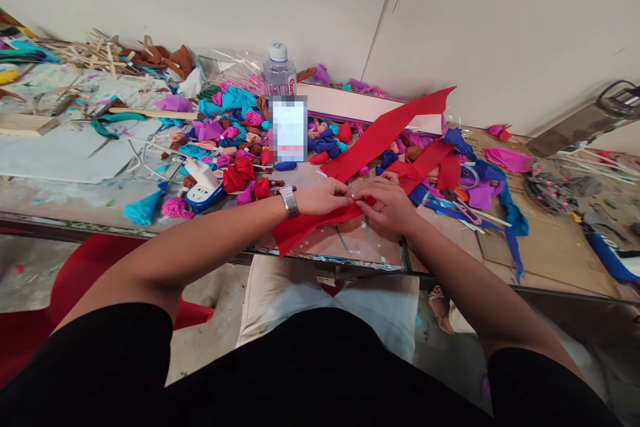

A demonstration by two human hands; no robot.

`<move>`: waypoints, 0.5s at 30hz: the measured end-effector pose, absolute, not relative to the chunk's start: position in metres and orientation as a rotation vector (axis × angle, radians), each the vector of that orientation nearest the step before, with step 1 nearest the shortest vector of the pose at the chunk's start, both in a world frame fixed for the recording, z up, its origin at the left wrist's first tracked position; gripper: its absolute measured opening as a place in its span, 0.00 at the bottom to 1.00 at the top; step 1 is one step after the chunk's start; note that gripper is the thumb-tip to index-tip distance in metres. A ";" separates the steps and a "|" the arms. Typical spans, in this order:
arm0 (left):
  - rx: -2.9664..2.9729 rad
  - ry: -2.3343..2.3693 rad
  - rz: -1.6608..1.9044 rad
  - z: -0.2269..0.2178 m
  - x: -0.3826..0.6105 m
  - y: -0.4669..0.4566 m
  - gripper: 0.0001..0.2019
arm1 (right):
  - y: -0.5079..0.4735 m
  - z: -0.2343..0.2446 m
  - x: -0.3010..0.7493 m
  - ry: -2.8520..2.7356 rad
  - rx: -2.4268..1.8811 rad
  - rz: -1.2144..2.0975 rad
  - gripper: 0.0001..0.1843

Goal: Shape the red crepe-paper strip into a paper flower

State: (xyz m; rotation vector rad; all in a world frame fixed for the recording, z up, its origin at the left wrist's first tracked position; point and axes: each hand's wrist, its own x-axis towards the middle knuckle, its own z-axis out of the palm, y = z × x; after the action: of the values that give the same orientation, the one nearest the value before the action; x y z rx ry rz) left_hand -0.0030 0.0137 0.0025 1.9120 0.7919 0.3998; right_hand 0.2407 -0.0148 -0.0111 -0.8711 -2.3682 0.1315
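Observation:
My left hand point(327, 197), with a watch point(289, 202) on the wrist, pinches a red fabric strip point(305, 230) near the table's front edge. My right hand point(387, 203) meets it there, fingers closed on the same strip. The strip's loose end spreads out below my left wrist. Just beyond my hands, a longer red band point(395, 130) lies slanting across the table, with more red pieces point(445, 163) to the right. Whether the material is cloth or crepe paper I cannot tell. My fingers hide the pinched part.
Many small colourful bundles point(240, 130) heap around a phone point(289, 130) and a plastic bottle point(279, 73). Teal-handled pliers point(117, 123), a power strip point(205, 193) and wood sticks point(100, 53) are at left. Scissors point(467, 212) and cardboard point(545, 253) lie right. A wall stands behind.

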 end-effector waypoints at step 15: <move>1.951 0.807 0.420 0.000 -0.003 0.016 0.20 | -0.015 -0.012 0.241 -2.375 -0.904 0.140 0.06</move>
State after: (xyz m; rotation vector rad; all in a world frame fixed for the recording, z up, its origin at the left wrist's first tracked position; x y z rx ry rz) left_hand -0.0035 0.0161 -0.0004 1.9505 0.8065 0.4203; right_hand 0.2409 -0.0153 -0.0123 -0.9040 -2.3747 0.1402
